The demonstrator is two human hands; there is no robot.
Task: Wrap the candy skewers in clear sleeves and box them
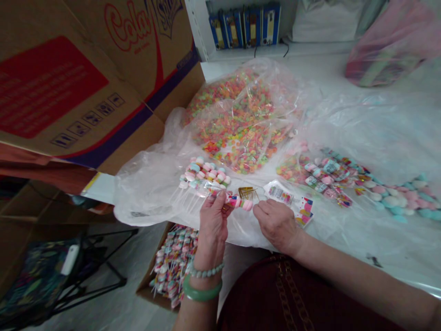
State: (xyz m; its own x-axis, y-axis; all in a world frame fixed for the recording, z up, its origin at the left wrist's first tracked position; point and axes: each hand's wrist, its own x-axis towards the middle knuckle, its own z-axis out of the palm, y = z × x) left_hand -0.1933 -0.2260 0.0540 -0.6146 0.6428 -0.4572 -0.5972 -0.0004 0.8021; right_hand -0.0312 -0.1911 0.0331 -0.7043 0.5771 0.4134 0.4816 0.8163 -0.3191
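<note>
Here we go: the left hand (212, 225) is clenched in a pinch on a marshmallow stick (239, 202), a soft, twisted pink-and-white piece with a glossy wrapper look. Its long axis runs nearly level across the view, the pink end pointing right and dipping slightly. The right hand (277, 225) is curled, its fingertips (257, 209) right at that pink end, though whether they grip it I can't tell. Just beyond lie thin gold twist ties (248, 193), and to the right, printed paper cards (289, 202). Behind the hands, a bunch of marshmallow sticks (203, 174) rests on crinkly clear plastic sheeting (148, 193), below a bulging clear bag of bright ring-shaped candy (237, 124). A cardboard box (174, 262) packed with more sticks sits below the table edge, and a big printed carton (86, 82) looms at left. The left wrist wears 2 bracelets: green bangle (202, 290), pale beads (206, 270).
</note>
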